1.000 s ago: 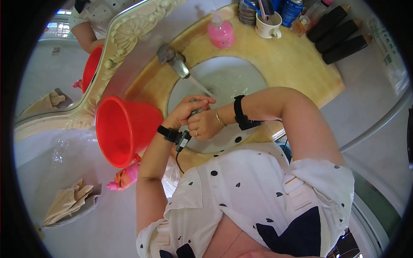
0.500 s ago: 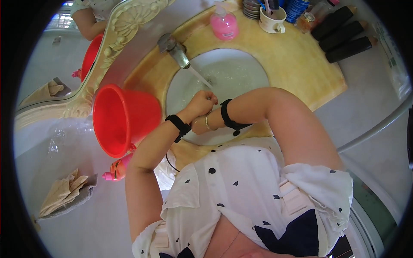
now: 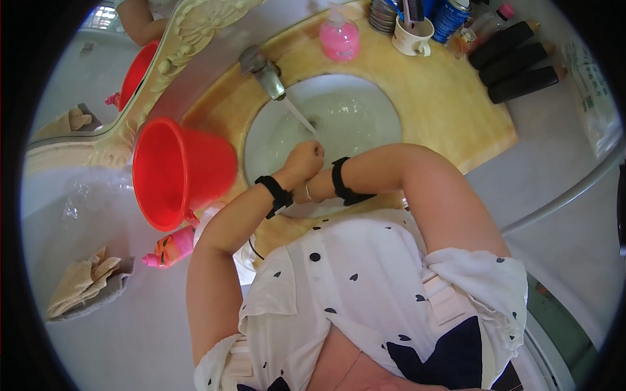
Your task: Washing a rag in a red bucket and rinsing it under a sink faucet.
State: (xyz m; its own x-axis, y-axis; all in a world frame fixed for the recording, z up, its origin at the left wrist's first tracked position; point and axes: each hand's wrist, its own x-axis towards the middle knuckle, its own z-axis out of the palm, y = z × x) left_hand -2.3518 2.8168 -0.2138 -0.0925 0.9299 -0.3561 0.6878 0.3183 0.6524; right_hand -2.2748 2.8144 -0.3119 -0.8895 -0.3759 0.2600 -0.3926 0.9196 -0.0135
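Water runs in a thin stream from the silver faucet [image 3: 268, 78] into the round white sink [image 3: 257, 120]. Over the sink's near side, my left hand [image 3: 305, 161] is curled closed just below the stream, and no object shows in it. My right hand [image 3: 298, 194] crosses beneath my left wrist and touches it; its fingers are hidden there. A bracelet [image 3: 308, 191] circles my right wrist. Black straps sit on my left wrist [image 3: 274, 193] and right forearm [image 3: 340, 180].
Left of the sink, a red bucket [image 3: 207, 164] lies tipped beside a pink bottle [image 3: 175, 247]. Along the counter's far side are a pink soap pump bottle [image 3: 340, 40], a white mug [image 3: 413, 39] and a blue can [image 3: 450, 19]. Several dark bottles [image 3: 521, 86] stand at the right.
The whole view has shifted slightly, so the bucket and sink sit a little further left. My hands stay crossed over the sink, with my left hand still curled.
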